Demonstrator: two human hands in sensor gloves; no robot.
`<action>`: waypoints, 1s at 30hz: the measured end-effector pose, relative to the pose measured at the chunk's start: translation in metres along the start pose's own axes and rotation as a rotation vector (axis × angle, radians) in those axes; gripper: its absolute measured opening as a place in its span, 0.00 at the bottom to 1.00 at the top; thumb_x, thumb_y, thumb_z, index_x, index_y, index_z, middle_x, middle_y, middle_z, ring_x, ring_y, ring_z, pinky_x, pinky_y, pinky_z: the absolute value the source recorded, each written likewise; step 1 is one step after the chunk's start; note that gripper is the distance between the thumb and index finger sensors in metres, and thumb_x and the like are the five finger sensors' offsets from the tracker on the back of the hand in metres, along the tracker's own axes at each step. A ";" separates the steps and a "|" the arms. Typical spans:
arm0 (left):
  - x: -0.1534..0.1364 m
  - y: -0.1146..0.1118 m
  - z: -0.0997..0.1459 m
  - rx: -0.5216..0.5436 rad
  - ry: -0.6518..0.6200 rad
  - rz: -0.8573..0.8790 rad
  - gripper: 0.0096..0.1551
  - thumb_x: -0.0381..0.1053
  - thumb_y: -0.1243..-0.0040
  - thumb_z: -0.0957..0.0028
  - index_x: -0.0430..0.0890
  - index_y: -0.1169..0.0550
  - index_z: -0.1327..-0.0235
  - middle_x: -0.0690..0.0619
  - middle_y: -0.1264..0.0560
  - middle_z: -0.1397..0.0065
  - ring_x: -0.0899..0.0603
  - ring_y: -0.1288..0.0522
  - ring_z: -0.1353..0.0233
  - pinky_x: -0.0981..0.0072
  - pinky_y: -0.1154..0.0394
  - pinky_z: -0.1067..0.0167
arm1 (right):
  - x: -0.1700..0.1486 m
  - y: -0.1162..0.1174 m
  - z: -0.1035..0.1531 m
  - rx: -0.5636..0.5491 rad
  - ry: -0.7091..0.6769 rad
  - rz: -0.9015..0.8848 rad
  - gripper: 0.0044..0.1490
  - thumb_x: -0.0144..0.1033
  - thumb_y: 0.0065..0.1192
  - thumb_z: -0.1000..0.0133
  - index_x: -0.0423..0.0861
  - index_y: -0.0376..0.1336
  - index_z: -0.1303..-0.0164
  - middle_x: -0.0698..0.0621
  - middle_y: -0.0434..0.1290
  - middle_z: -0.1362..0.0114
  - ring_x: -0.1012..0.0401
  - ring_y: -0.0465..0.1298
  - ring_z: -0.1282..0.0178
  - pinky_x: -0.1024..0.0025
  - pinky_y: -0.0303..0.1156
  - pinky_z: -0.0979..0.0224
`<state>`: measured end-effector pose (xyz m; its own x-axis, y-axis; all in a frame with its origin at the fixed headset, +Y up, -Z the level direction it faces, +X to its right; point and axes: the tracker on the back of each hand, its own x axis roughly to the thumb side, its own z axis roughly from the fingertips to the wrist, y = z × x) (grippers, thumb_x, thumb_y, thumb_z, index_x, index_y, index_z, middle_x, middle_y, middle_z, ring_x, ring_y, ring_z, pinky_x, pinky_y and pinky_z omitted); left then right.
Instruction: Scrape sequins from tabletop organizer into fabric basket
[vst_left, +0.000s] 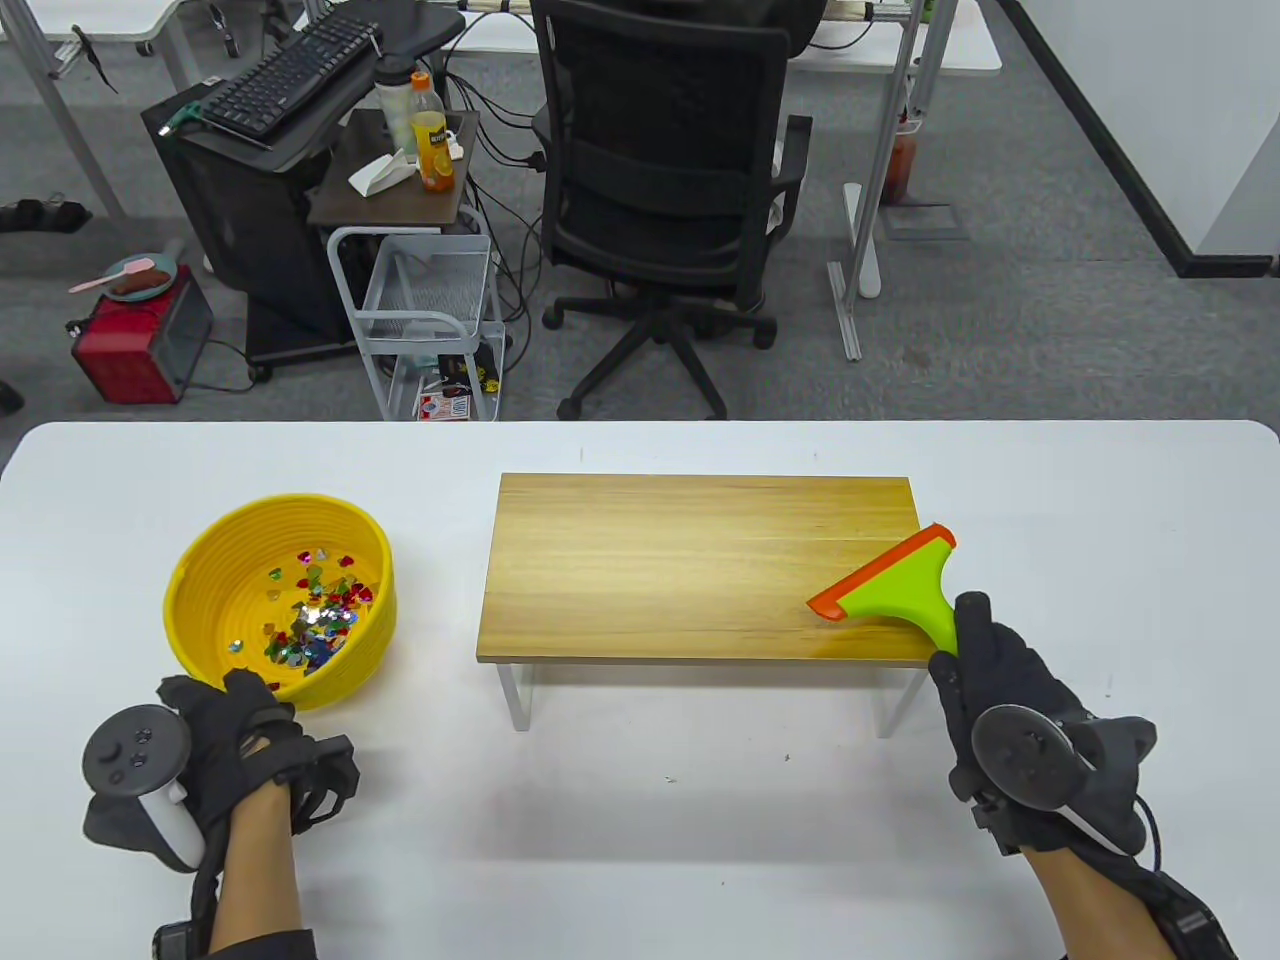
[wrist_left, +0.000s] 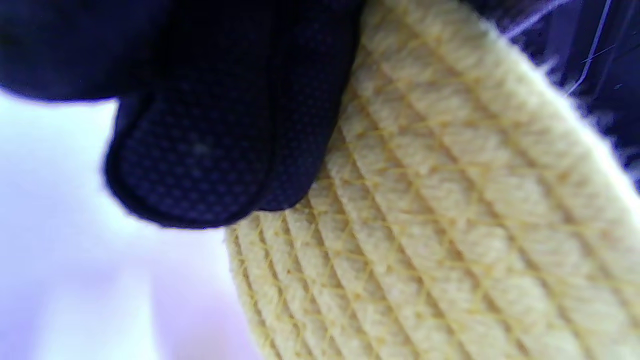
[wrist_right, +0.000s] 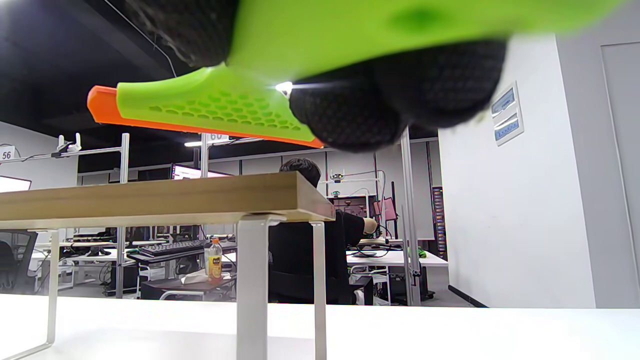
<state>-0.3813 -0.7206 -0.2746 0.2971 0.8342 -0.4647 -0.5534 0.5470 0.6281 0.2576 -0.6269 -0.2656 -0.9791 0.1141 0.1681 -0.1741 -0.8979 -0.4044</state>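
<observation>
A yellow woven fabric basket (vst_left: 215, 560) stands on the white table at the left, with several coloured sequins (vst_left: 310, 620) in its bottom. My left hand (vst_left: 235, 735) holds its near rim; the left wrist view shows my fingers (wrist_left: 200, 150) pressed against the basket's wall (wrist_left: 450, 210). The wooden tabletop organizer (vst_left: 690, 565) stands in the middle on white legs; its top looks bare. My right hand (vst_left: 985, 680) grips the handle of a green scraper with an orange blade (vst_left: 890, 590), held above the organizer's right front corner. The scraper also shows in the right wrist view (wrist_right: 210, 107), above the organizer (wrist_right: 165, 200).
The white table (vst_left: 640, 830) spreads in front of me. Beyond its far edge stand a black office chair (vst_left: 665, 200), a white wire cart (vst_left: 425, 320) and a desk unit with a keyboard (vst_left: 290, 75).
</observation>
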 end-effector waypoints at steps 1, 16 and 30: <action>-0.003 -0.001 -0.001 -0.001 0.009 -0.002 0.39 0.52 0.43 0.48 0.30 0.41 0.36 0.34 0.12 0.64 0.37 0.11 0.72 0.50 0.15 0.78 | 0.000 0.001 0.000 0.002 0.001 0.000 0.39 0.44 0.54 0.35 0.36 0.51 0.19 0.39 0.72 0.29 0.47 0.82 0.48 0.59 0.81 0.48; -0.004 -0.008 -0.002 -0.045 -0.013 -0.219 0.52 0.65 0.45 0.48 0.38 0.53 0.28 0.23 0.43 0.28 0.18 0.37 0.34 0.28 0.28 0.49 | 0.000 -0.001 0.002 -0.002 -0.005 -0.004 0.39 0.44 0.54 0.34 0.36 0.51 0.19 0.39 0.71 0.29 0.47 0.82 0.48 0.59 0.81 0.48; 0.101 -0.034 0.085 -0.393 -0.798 -0.144 0.53 0.68 0.43 0.47 0.41 0.50 0.24 0.33 0.52 0.20 0.26 0.46 0.24 0.29 0.41 0.32 | 0.006 0.007 0.001 0.000 -0.019 0.010 0.39 0.44 0.54 0.34 0.35 0.51 0.19 0.38 0.71 0.29 0.47 0.82 0.48 0.59 0.81 0.48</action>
<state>-0.2664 -0.6489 -0.2895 0.7548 0.6406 0.1414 -0.6519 0.7083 0.2708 0.2504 -0.6327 -0.2661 -0.9786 0.0974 0.1813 -0.1647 -0.8988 -0.4062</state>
